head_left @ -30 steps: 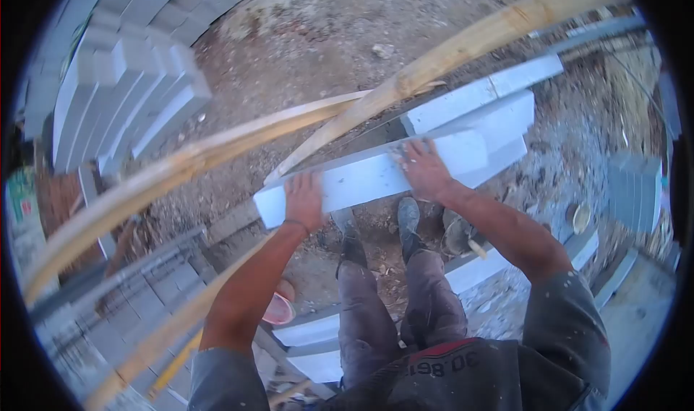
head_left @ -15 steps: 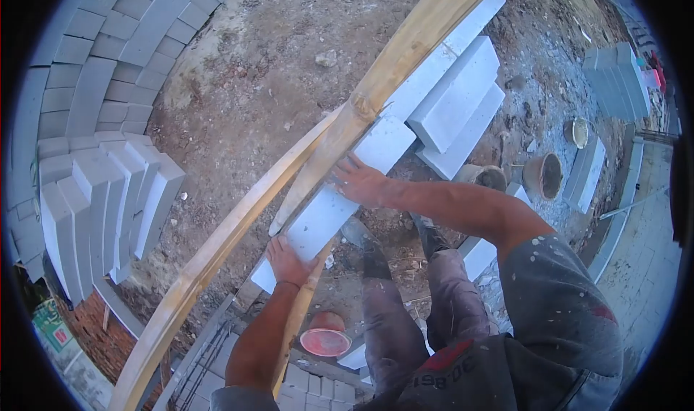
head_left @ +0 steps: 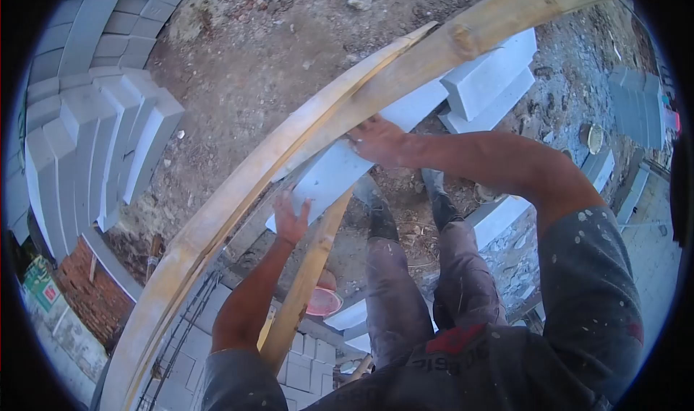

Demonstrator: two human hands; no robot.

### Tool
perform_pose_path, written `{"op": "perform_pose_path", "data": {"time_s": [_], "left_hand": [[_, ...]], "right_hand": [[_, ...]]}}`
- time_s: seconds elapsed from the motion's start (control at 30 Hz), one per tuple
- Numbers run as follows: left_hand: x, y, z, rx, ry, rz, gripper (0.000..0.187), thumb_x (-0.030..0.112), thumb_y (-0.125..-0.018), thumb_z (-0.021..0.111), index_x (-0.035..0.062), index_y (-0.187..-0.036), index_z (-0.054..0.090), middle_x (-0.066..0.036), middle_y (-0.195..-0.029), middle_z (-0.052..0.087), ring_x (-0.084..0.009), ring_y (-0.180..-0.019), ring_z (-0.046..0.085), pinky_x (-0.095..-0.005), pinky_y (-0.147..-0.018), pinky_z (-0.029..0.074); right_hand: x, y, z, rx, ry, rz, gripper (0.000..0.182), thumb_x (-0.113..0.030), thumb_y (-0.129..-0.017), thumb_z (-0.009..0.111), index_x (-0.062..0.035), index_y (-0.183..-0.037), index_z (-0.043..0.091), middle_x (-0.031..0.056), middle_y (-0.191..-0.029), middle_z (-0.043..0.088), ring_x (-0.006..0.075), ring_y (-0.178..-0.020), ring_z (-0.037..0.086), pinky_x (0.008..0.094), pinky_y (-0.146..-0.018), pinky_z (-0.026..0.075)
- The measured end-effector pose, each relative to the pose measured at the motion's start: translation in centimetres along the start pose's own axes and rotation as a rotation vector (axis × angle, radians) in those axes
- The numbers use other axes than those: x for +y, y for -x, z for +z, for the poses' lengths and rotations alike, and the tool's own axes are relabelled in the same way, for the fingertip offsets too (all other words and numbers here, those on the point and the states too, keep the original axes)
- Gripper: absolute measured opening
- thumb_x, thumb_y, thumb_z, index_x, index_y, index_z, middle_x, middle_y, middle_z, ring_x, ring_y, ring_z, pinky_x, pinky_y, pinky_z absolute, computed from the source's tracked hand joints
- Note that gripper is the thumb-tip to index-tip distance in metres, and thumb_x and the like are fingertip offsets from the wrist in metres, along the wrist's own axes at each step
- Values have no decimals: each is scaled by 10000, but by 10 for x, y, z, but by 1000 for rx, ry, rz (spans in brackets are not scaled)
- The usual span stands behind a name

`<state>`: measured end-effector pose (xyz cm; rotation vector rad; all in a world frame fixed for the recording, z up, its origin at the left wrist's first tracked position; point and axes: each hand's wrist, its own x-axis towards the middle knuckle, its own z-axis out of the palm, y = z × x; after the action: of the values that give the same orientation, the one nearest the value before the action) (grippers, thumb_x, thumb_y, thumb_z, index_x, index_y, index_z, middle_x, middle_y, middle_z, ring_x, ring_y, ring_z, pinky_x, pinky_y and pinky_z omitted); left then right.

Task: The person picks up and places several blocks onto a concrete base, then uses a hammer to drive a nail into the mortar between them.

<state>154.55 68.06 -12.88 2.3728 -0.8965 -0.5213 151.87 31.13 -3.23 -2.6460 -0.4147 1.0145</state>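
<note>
- White block (head_left: 331, 174), partly hidden by the wooden beam; seemingly being steadied.
- Left hand (head_left: 291, 218), fingers spread, at its near end.
- Right hand (head_left: 377, 140) apart, farther along; grip unclear. Next move calls for even pressure.
- Beyond: stacked blocks (head_left: 488, 86).

Reddish bucket (head_left: 324, 302) beside a wooden pole (head_left: 306, 277), brickwork (head_left: 85, 284) far left

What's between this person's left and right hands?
In the head view, a bare stretch of the long white block lies between the left hand and the right hand.
</note>
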Motion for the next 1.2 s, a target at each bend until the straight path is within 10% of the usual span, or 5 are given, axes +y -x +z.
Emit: {"op": "perform_pose_path", "data": {"time_s": [0.43, 0.97, 1.2], "left_hand": [[21, -11, 9, -470, -447, -167, 1280, 321, -662, 880, 9, -1614, 83, -238, -1527, 348, -410, -1398, 357, -558, -1138, 269], [-20, -14, 72, -301, -465, -130, 1274, 222, -660, 908, 10, -1615, 94, -260, -1422, 393, -431, -1312, 398, -544, -1135, 277], [-18, -16, 68, -252, -484, -139, 1256, 164, -635, 908, 79, -1626, 141, -244, -1439, 399, -445, -1341, 383, -554, -1147, 273]], "right_hand": [[22, -37, 64, 106, -13, 54, 535, -276, -1098, 253, -14, -1561, 312, 170, -1640, 285, 329, -1567, 130, 558, -1283, 22], [54, -69, 113, 140, 161, -55, 525, -115, -970, 547, -64, -1487, 470, 138, -1611, 355, 367, -1514, 269, 628, -1258, 133], [51, -65, 129, 267, 203, -24, 506, -160, -999, 495, -92, -1497, 440, 160, -1579, 392, 348, -1490, 325, 616, -1235, 199]]}}
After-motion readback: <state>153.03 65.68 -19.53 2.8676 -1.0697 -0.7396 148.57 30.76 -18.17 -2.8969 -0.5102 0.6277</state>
